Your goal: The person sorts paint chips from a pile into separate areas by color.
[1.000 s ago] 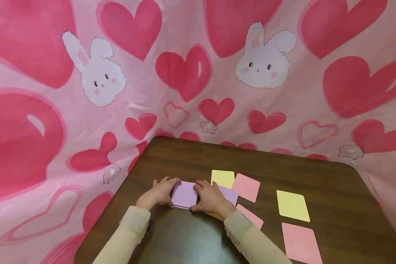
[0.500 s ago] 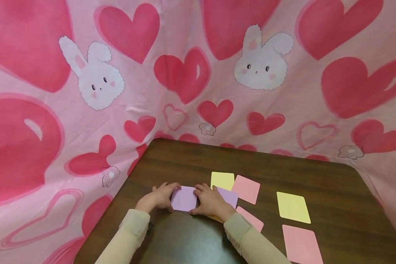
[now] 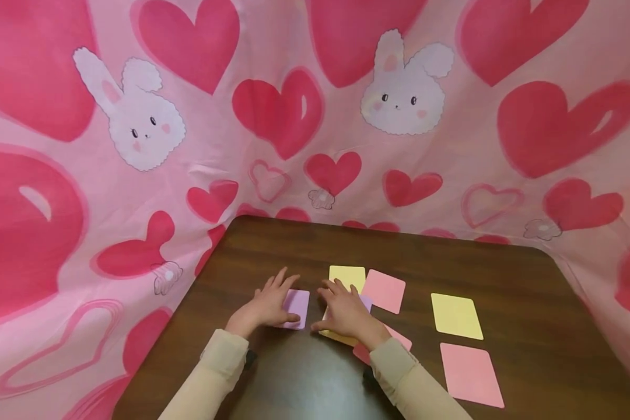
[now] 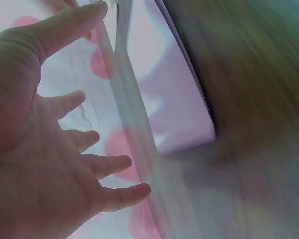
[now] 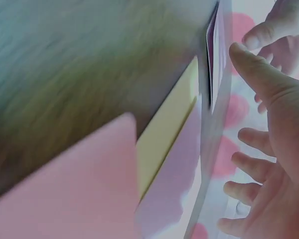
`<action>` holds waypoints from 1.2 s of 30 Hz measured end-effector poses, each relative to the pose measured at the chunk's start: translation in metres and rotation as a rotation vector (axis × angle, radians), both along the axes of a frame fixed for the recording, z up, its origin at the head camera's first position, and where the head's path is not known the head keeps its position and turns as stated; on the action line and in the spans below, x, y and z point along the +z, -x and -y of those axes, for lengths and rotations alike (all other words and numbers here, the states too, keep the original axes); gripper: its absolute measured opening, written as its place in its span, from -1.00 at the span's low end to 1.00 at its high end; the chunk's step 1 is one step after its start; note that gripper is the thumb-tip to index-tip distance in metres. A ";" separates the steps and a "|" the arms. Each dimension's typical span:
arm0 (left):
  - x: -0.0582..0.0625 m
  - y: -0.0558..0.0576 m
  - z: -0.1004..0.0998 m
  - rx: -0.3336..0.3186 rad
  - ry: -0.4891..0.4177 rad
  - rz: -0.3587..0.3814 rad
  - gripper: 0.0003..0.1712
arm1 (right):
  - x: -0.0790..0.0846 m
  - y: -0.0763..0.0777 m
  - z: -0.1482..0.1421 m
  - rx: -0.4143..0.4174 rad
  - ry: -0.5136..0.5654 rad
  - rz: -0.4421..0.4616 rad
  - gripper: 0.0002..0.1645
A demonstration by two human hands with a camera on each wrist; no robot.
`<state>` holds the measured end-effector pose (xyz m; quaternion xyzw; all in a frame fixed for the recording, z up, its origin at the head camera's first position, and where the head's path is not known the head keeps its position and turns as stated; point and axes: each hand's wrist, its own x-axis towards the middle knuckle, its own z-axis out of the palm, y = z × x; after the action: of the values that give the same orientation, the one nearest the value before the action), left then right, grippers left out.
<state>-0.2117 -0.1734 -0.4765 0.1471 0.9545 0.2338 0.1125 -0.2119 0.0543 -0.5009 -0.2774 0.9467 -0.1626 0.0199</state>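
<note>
A small stack of purple cards (image 3: 300, 308) lies flat on the dark wooden table, its left part hidden behind my left hand (image 3: 270, 302). The left wrist view shows that hand with spread fingers, held off the purple stack (image 4: 177, 107). My right hand (image 3: 346, 314) hovers over a loose group of cards to the right of the stack, partly covering another purple card (image 3: 366, 302) and a yellow one below it. In the right wrist view its fingers (image 5: 254, 167) are extended and hold nothing; a yellow card (image 5: 164, 124) lies under the purple card (image 5: 172, 186) there.
Around the right hand lie a yellow card (image 3: 346, 273), a pink card (image 3: 384, 290) and another pink card (image 3: 398, 337). Farther right are a yellow card (image 3: 457, 316) and a pink card (image 3: 471, 374). A pink heart-and-rabbit cloth (image 3: 294, 116) hangs behind the table (image 3: 425, 251).
Both hands held the sides of the purple stack earlier; now they have let go and their fingers are spread. The right hand has drawn away to the right, and the stack stays on the table.
</note>
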 end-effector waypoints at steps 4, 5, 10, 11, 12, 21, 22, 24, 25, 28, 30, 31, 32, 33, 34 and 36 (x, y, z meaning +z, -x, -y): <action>0.000 0.006 -0.022 -0.048 0.012 -0.047 0.14 | 0.000 0.000 -0.015 -0.040 0.008 -0.020 0.07; -0.001 0.007 -0.027 -0.062 0.011 -0.054 0.14 | 0.000 0.000 -0.019 -0.043 0.009 -0.030 0.06; -0.001 0.010 -0.044 -0.111 0.028 -0.062 0.15 | -0.001 -0.001 -0.029 -0.064 0.000 -0.053 0.01; -0.001 0.011 -0.047 -0.117 0.035 -0.057 0.15 | -0.001 0.000 -0.031 -0.070 -0.003 -0.047 0.00; -0.001 0.011 -0.049 -0.121 0.047 -0.053 0.15 | -0.001 0.000 -0.033 -0.077 -0.006 -0.038 0.01; -0.006 0.012 -0.061 -0.151 0.090 -0.027 0.16 | -0.003 -0.005 -0.052 -0.136 -0.011 -0.009 0.01; -0.006 0.012 -0.062 -0.154 0.090 -0.027 0.16 | -0.002 -0.004 -0.054 -0.143 -0.011 -0.004 0.02; -0.006 0.014 -0.064 -0.158 0.090 -0.025 0.17 | -0.001 -0.004 -0.059 -0.154 -0.001 0.010 0.01; -0.006 0.015 -0.064 -0.158 0.093 -0.023 0.17 | 0.000 -0.004 -0.061 -0.161 0.004 0.016 0.01; -0.007 0.018 -0.067 -0.161 0.100 -0.019 0.18 | 0.000 -0.003 -0.068 -0.179 0.016 0.032 0.01; -0.009 0.020 -0.069 -0.166 0.098 -0.019 0.19 | -0.001 -0.003 -0.072 -0.185 0.023 0.034 0.01; -0.010 0.020 -0.070 -0.170 0.098 -0.021 0.19 | -0.002 -0.004 -0.074 -0.186 0.029 0.036 0.01; -0.011 0.021 -0.071 -0.175 0.102 -0.022 0.19 | -0.003 -0.004 -0.076 -0.188 0.031 0.038 0.01; -0.011 0.021 -0.072 -0.177 0.104 -0.022 0.20 | -0.003 -0.004 -0.078 -0.189 0.039 0.040 0.00; -0.011 0.022 -0.074 -0.179 0.104 -0.023 0.20 | -0.004 -0.005 -0.080 -0.191 0.052 0.042 0.00; -0.012 0.022 -0.076 -0.185 0.103 -0.029 0.19 | -0.004 -0.006 -0.083 -0.198 0.074 0.043 -0.01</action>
<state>-0.2336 -0.0973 -0.4885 0.2317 0.9491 0.1711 0.1274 -0.2054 0.1376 -0.5048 -0.1795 0.9621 -0.2047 0.0138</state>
